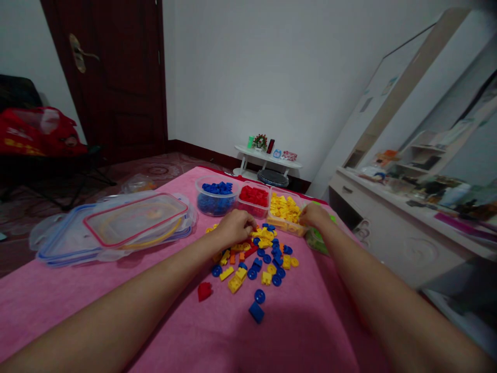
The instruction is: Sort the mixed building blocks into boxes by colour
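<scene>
A pile of small blue, yellow and red plastic pieces [264, 259] lies on a pink cloth [295, 331]. Behind it stand three clear tubs: one with blue pieces [216, 197], one with red pieces [253, 201], one with yellow pieces [286, 212]. My left hand [235, 227] rests curled on the far left edge of the pile, fingers closed on pieces I cannot make out. My right hand [313, 215] is at the right rim of the yellow tub, fingers bent; what it holds is hidden. A green tub [316, 241] shows partly under my right wrist.
Several clear lids [116, 225] with coloured rims are stacked at the left of the cloth. A white dresser [404, 228] stands close on the right. A small white table [267, 158] sits by the far wall. A dark door [112, 77] and a chair with a red bag [34, 134] are at the left.
</scene>
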The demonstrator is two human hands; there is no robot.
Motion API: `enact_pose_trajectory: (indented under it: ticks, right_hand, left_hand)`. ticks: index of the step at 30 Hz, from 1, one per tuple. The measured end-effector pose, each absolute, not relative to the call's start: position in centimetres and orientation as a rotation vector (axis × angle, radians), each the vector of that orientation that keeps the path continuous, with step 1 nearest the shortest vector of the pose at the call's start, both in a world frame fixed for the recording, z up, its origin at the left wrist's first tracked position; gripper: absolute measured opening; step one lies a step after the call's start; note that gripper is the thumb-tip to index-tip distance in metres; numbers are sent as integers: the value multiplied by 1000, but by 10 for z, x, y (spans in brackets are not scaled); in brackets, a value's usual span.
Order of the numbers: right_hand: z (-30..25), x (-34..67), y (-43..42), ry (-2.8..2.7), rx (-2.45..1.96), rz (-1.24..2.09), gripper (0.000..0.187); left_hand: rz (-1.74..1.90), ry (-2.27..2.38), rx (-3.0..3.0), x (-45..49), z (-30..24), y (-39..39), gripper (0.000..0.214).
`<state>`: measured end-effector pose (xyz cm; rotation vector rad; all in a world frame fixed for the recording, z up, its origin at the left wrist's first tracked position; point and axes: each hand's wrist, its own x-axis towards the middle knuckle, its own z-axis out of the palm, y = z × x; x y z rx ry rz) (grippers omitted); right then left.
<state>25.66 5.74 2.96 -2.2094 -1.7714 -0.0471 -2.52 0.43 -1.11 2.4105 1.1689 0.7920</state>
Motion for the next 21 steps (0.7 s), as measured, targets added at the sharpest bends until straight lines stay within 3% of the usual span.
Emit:
enact_pose_trajectory:
  ticks: [7,21]
  right_hand:
    - [29,245,53,-1868,-2462,-204,20]
    - [60,267,36,-1946,-2343,-329,20]
  left_hand:
    - [805,1174,2419,-24,-13,4,31]
    - [795,1163,2417,-27,-9,4,35]
